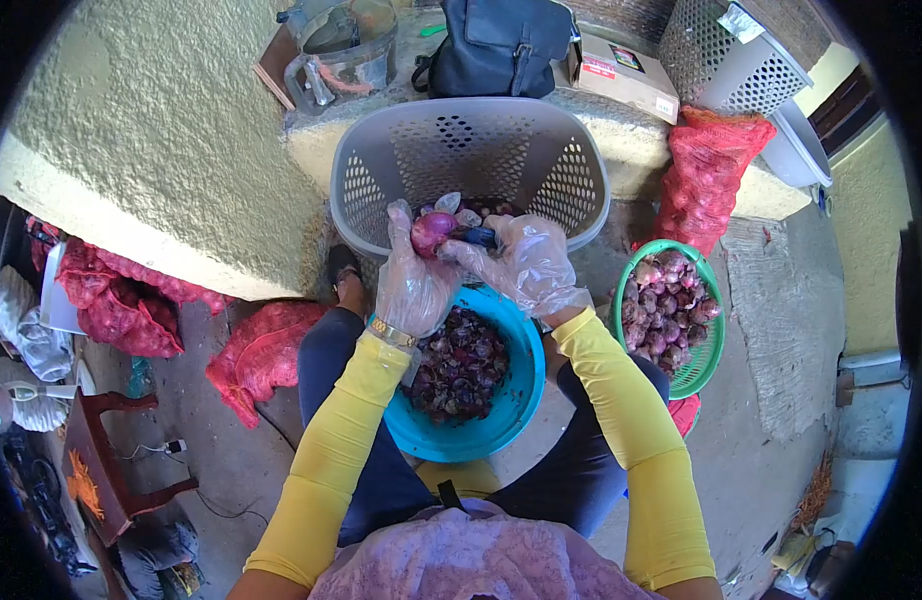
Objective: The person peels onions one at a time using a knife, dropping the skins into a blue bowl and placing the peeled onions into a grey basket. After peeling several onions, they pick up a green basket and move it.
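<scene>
My left hand (416, 285), in a clear plastic glove, is closed around a red onion (434, 233). Close beside it, my right hand (526, 262), gloved the same way, grips a dark-handled tool (479, 237); its blade or tip cannot be made out. Both hands are above the near rim of a grey perforated basket (471, 112), where several onions show at the bottom. Below them, between my legs, a blue basin (526, 385) holds a heap of dark onion skins (456, 365).
A green colander (719, 345) of red onions (669, 310) stands at right. Red mesh sacks (711, 175) (266, 350) stand on both sides. A backpack (506, 50), a cardboard box (626, 80) and a clear bucket (366, 60) sit on the ledge behind. A wooden stool (111, 460) lies left, near a cable.
</scene>
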The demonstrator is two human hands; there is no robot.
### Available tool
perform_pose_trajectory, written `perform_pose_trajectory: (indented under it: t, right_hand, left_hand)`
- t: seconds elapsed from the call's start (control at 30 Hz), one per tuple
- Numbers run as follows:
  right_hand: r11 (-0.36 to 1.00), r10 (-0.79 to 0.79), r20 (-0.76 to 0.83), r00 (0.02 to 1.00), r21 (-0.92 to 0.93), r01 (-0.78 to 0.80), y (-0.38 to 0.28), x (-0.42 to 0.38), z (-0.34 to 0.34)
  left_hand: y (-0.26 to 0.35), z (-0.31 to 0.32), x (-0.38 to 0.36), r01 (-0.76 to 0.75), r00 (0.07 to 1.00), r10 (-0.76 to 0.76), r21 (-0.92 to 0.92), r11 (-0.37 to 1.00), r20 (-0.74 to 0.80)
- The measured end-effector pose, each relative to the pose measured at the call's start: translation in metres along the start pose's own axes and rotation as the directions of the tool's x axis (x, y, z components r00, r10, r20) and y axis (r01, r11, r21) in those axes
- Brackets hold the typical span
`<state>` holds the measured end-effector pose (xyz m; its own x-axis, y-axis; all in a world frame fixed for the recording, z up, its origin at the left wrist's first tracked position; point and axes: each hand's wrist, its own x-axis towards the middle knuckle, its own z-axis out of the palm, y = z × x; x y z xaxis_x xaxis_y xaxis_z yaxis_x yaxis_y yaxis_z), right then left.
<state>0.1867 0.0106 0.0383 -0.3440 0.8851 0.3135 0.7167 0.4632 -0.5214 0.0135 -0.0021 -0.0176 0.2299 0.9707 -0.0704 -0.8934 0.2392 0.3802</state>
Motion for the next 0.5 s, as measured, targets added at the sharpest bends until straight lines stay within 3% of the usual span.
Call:
perform_pose_trajectory:
  t: [0.37,0.5]
  right_hand:
    - [0.997,0.022,0.042,0.999,-0.077,-0.019,-0.0008,0.0016,-0.0008]
    - [0.995,0.05,0.079,0.996,-0.09,-0.043,0.0006,0.0021,-0.0009]
  left_hand:
    - [0.0005,0.0042,-0.0007,0.026,1.0,-0.026,-0.084,0.996,-0.004]
    - [-0.0007,0.0084,-0.0021,0.012,0.999,-0.013,-0.016,1.0,-0.05]
